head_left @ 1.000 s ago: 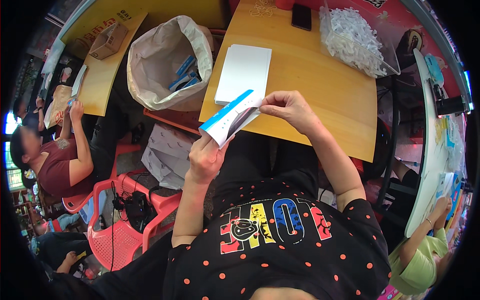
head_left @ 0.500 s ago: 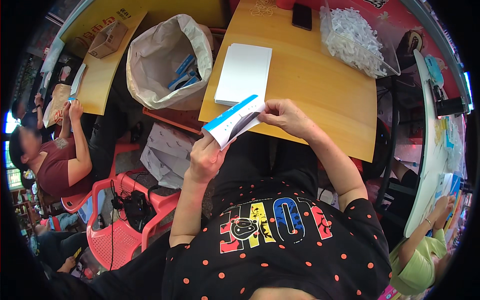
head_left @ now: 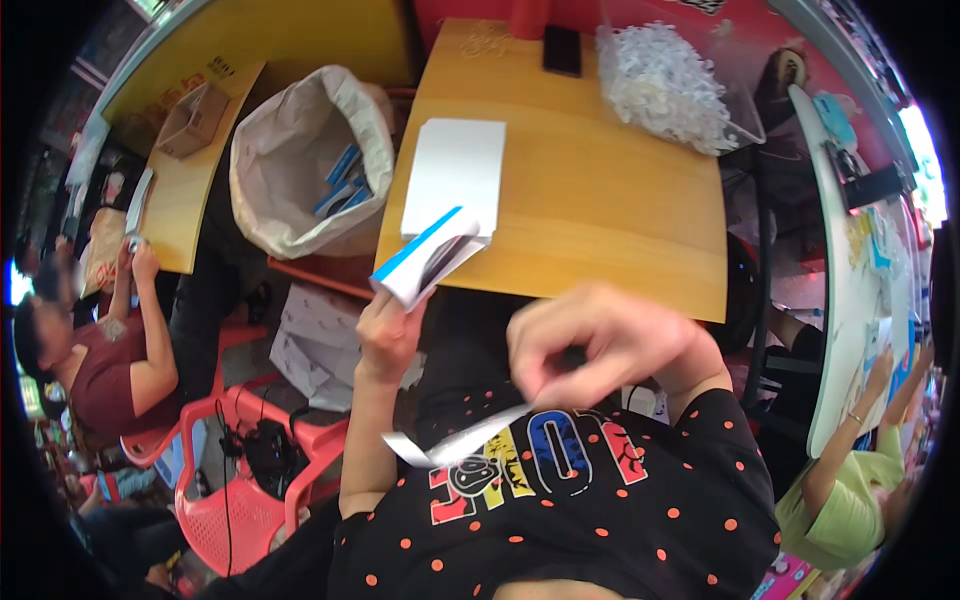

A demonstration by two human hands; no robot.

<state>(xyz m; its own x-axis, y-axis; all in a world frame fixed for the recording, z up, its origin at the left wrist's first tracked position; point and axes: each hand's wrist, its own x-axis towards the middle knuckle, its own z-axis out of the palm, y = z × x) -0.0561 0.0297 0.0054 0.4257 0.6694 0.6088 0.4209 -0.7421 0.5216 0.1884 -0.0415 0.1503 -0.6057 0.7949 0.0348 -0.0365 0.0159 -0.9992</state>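
Observation:
My left hand (head_left: pixel 390 340) grips the lower end of a curled white paper sleeve with a blue edge (head_left: pixel 425 255). The sleeve gapes along one side and shows a dark inner face. It is held over the near left edge of the wooden table (head_left: pixel 610 200), in front of a stack of white sheets (head_left: pixel 455 175). Close to my chest, my right hand (head_left: pixel 600 345) pinches a thin white strip (head_left: pixel 470 440), whose loose end trails to the left. The right hand is somewhat blurred, and the strip is apart from the sleeve.
Left of the table stands an open pale sack (head_left: pixel 265 205) with blue-and-white pieces inside. A clear bin of white strips (head_left: pixel 670 85) and a dark phone (head_left: pixel 562 50) sit at the far side. A red plastic chair (head_left: pixel 215 490) is at left. Other people work on both sides.
My right hand has come away from the sleeve toward my chest, now with a white strip in its fingers. The left hand still holds the sleeve. The whole view has shifted slightly.

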